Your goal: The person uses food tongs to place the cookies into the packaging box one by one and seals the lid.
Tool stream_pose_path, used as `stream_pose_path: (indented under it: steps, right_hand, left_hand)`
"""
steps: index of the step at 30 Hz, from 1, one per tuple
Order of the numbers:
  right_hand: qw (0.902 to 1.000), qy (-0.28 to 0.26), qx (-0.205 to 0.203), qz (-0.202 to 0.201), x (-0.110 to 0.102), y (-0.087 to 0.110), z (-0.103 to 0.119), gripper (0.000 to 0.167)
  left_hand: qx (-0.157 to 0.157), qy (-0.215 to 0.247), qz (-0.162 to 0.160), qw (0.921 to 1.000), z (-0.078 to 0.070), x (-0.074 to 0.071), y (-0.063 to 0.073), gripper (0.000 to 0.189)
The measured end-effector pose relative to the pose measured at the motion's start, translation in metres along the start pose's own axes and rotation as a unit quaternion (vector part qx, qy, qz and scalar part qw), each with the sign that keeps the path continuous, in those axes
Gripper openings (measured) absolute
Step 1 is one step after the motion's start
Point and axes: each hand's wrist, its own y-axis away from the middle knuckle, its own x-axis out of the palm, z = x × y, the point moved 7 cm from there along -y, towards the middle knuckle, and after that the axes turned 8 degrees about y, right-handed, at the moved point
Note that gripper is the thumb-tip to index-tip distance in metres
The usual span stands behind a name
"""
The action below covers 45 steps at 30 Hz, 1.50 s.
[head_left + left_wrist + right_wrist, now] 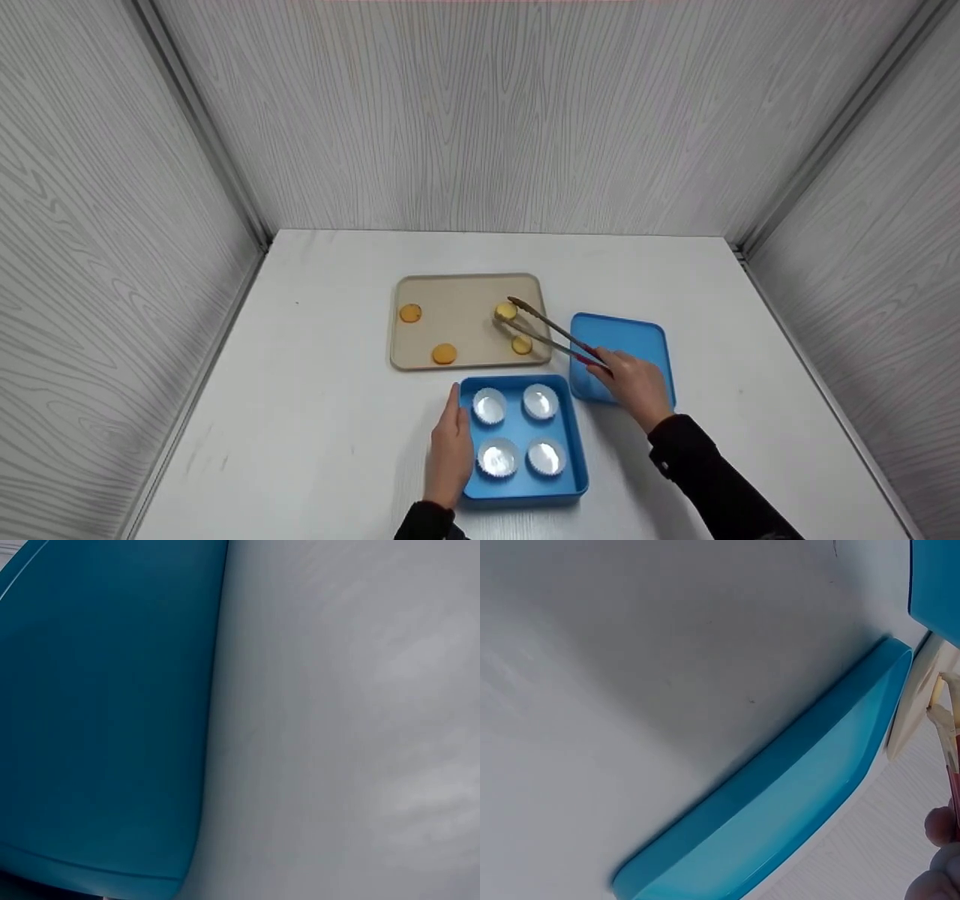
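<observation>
Biscuits, head view: all four lie on the beige tray [457,315] at mid-frame: left [410,313], lower middle [444,353], upper right [506,310], lower right [522,344].
Paper cups: four [490,406] sit in the blue box [520,431] at lower centre; no biscuit shows in any.
Progress: judged early, no biscuit being off the tray.
Right hand [634,386]: right of centre, curled round the tongs [556,328]; their tips flank the upper-right biscuit, grip uncertain.
Left hand [450,457]: fingers straight and together, against the box's left wall.
Lid [622,337]: shallow, blue, partly beneath the right hand.
In the way: the lower-right biscuit, close beside the tongs' lower arm.
Box, left wrist view: fills the left; white table [360,727] at right; fingers unseen.
Tongs, right wrist view: right edge, fingertips below; lid slants across lower centre.
</observation>
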Motion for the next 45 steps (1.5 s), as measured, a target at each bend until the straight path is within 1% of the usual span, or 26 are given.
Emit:
stream_pose_path:
  steps: [5,11,14,17,22,24,28,32,35,36,39,40,43,45]
  right_hand:
    - [1.0000,-0.001,0.001,-0.009,-0.011,0.008,-0.003,0.029]
    - [0.9975,0.020,-0.031,-0.060,-0.029,0.022,-0.003,0.036]
    - [0.9963,0.024,-0.044,-0.070,-0.036,0.030,-0.004,0.039]
    - [0.9956,0.020,-0.053,-0.074,-0.043,0.038,-0.004,0.038]
    - [0.9930,0.021,-0.066,-0.095,-0.058,0.051,-0.002,0.058]
    - [0.9919,0.024,-0.068,-0.105,-0.065,0.055,-0.001,0.060]
    - [0.9904,0.027,-0.068,-0.117,-0.078,0.065,0.003,0.058]
    - [0.9911,0.021,-0.065,-0.115,-0.091,0.076,0.006,0.058]
    - [0.9931,0.013,-0.056,-0.102,-0.100,0.084,0.008,0.056]
    - [0.9939,0.011,-0.053,-0.096,-0.102,0.086,0.008,0.055]
    - [0.9965,0.017,-0.038,-0.072,-0.110,0.093,0.009,0.039]
    - [0.9973,0.020,-0.032,-0.064,-0.112,0.095,0.009,0.038]
    - [0.9980,0.037,-0.022,-0.046,-0.118,0.101,0.010,0.048]
    - [0.9979,0.043,-0.021,-0.043,-0.122,0.104,0.011,0.048]
  left_hand:
    - [-0.008,-0.005,0.002,1.0000,0.000,0.001,-0.001,0.050]
    - [-0.007,-0.002,0.001,1.0000,0.001,0.000,-0.001,0.050]
    - [-0.005,-0.003,0.001,1.0000,0.002,0.000,-0.001,0.050]
    - [-0.008,-0.004,0.003,1.0000,0.003,0.000,-0.001,0.051]
    - [-0.011,-0.009,0.001,0.9999,0.003,0.000,-0.002,0.051]
    - [-0.014,-0.008,0.001,0.9999,0.002,0.000,-0.002,0.051]
    - [-0.016,-0.005,0.001,0.9999,0.002,0.000,-0.002,0.051]
    - [-0.014,-0.006,-0.001,0.9999,0.001,0.000,-0.001,0.051]
    - [-0.015,-0.006,-0.001,0.9999,0.002,-0.001,-0.001,0.050]
    - [-0.013,-0.008,0.000,0.9999,0.002,-0.001,-0.001,0.050]
    - [-0.007,-0.006,0.000,1.0000,0.003,-0.001,-0.001,0.050]
    - [-0.003,-0.005,0.000,1.0000,0.003,-0.001,-0.001,0.050]
    - [0.003,0.001,-0.001,1.0000,0.003,0.000,-0.001,0.050]
    - [0.000,0.003,0.001,1.0000,0.003,0.000,-0.001,0.050]
